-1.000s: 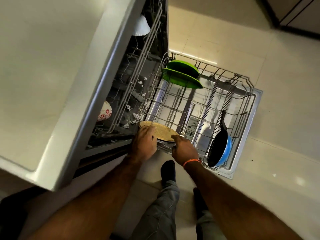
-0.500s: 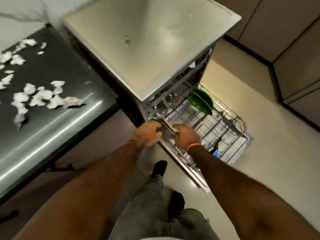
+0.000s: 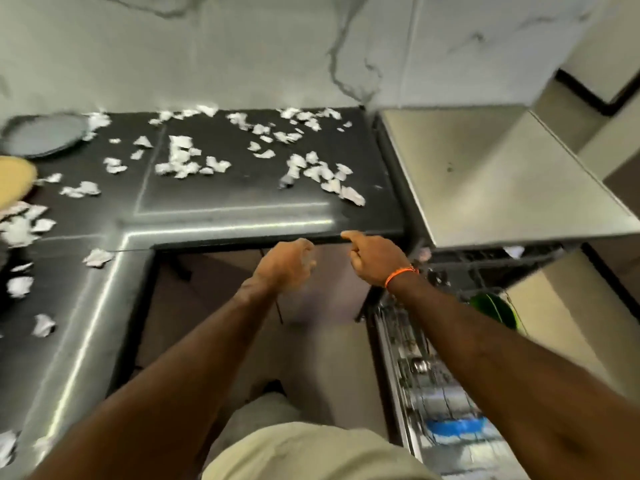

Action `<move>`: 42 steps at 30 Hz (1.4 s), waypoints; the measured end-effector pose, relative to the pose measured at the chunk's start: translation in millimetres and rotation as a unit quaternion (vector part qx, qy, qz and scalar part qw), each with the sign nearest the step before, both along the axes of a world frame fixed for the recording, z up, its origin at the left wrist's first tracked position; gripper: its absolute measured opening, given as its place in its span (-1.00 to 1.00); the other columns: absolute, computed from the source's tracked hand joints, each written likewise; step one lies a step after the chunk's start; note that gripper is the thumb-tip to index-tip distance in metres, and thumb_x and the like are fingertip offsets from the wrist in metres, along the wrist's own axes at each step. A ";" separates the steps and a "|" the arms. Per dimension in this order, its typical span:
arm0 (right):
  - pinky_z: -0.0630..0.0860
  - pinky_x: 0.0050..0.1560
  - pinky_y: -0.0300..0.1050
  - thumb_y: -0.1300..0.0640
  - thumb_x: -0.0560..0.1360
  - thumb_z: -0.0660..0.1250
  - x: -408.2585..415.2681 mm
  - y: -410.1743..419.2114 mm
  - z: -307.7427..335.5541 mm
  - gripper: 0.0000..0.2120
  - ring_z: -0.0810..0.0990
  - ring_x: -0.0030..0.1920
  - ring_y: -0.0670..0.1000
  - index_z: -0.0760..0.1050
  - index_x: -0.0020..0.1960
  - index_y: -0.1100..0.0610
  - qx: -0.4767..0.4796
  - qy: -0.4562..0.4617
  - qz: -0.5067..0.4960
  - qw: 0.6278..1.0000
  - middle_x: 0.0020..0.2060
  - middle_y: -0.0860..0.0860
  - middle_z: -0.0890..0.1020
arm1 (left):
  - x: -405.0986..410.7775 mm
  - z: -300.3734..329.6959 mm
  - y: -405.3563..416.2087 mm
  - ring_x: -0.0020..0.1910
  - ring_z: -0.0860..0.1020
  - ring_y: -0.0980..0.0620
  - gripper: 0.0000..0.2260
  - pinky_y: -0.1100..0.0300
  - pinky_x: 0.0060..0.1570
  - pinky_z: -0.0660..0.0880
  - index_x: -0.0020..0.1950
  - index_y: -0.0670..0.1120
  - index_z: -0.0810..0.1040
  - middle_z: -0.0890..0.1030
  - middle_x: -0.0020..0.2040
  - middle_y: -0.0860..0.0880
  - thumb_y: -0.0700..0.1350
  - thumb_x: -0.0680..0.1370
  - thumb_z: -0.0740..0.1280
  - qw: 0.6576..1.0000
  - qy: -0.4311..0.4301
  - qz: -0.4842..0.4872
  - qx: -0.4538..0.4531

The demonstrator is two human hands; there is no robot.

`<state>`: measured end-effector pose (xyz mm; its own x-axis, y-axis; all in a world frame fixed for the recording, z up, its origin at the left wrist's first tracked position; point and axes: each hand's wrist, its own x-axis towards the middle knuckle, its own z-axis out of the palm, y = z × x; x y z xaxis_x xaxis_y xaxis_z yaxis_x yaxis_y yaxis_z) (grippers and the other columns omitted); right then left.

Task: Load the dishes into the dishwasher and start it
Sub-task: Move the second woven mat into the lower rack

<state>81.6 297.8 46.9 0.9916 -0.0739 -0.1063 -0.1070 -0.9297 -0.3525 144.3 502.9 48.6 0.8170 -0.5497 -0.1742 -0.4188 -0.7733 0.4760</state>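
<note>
Both my hands are raised in front of the dark counter's front edge, holding nothing. My left hand [image 3: 285, 265] has loosely curled fingers. My right hand [image 3: 375, 259], with an orange wristband, points its index finger toward the counter edge. The dishwasher [image 3: 502, 174] stands at the right with its lower rack [image 3: 408, 358] pulled out. Green plates [image 3: 495, 308] and a blue pan [image 3: 455, 427] sit in the rack, partly hidden by my right arm. On the counter's far left lie a grey plate [image 3: 43, 135] and a tan plate [image 3: 14, 178].
The L-shaped dark steel counter [image 3: 242, 199] is strewn with several white crumpled paper scraps [image 3: 183, 161]. A marble wall rises behind it. Open floor lies under the counter, between it and the dishwasher. My legs and light shirt show at the bottom.
My hands have let go of the tan plate in the rack and risen to the counter edge. The view has swung left and up from the dishwasher to the counter.
</note>
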 end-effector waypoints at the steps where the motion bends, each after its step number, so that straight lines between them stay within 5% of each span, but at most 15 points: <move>1: 0.56 0.04 0.11 0.03 0.52 0.18 15.1 17.2 6.3 -0.55 0.63 0.06 0.22 0.41 0.41 -0.08 -0.002 -0.007 0.026 1.000 0.06 0.09 0.69 | 5.7 7.4 20.1 0.16 0.62 -0.18 -0.65 -0.01 0.17 0.54 0.34 -0.11 0.56 0.67 0.17 -0.11 -0.06 0.57 0.35 1.000 -0.011 0.015 0.001; 4: 0.53 0.07 0.05 0.08 0.55 0.23 56.2 68.0 20.5 -0.65 0.61 0.12 0.18 0.53 0.31 -0.04 -0.012 -0.039 0.079 0.996 0.14 0.06 0.67 | 25.5 18.6 82.7 0.10 0.64 -0.17 -0.72 0.01 0.10 0.56 0.24 -0.09 0.63 0.71 0.08 -0.11 -0.07 0.54 0.38 0.997 -0.044 0.069 -0.008; 8: 0.48 0.30 0.04 0.12 0.50 0.26 122.3 135.8 30.6 -0.64 0.53 0.30 0.10 0.57 0.27 0.00 -0.001 -0.054 0.160 0.986 0.32 0.00 0.56 | 57.8 27.3 171.7 0.26 0.57 -0.13 -0.59 0.00 0.25 0.50 0.39 -0.06 0.53 0.63 0.26 -0.11 0.01 0.56 0.39 0.984 -0.067 0.166 -0.025; 16: 0.27 0.49 0.05 -0.07 0.53 0.35 247.1 279.1 29.3 -0.39 0.26 0.52 0.09 0.30 0.53 0.03 -0.031 -0.030 0.247 0.968 0.56 0.01 0.24 | 126.8 30.8 322.1 0.37 0.47 -0.15 -0.45 -0.04 0.35 0.43 0.41 -0.09 0.50 0.54 0.37 -0.10 0.21 0.53 0.37 0.961 -0.109 0.249 0.044; 35: 0.43 0.36 0.09 0.01 0.50 0.33 474.8 536.5 -5.4 -0.49 0.48 0.34 0.19 0.41 0.42 0.09 0.022 0.014 0.400 0.916 0.39 0.07 0.47 | 271.7 14.6 507.0 0.40 0.40 -0.13 -0.40 -0.06 0.38 0.41 0.50 -0.10 0.36 0.46 0.42 -0.12 0.22 0.58 0.32 0.901 -0.011 0.420 0.107; 42: 0.49 0.20 0.07 -0.08 0.50 0.38 545.2 591.3 -16.7 -0.59 0.55 0.23 0.22 0.47 0.26 0.10 0.110 0.075 0.329 0.935 0.20 0.13 0.61 | 317.5 -10.2 544.7 0.60 0.11 -0.22 -0.33 -0.15 0.55 0.15 0.64 0.00 0.13 0.16 0.62 -0.18 0.26 0.62 0.22 0.881 0.052 0.449 0.143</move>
<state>626.8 889.1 30.2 0.7881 0.5863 -0.1877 0.3985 -0.7183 -0.5703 461.8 1047.6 38.3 0.8717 0.3873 -0.3001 0.4562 -0.8651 0.2087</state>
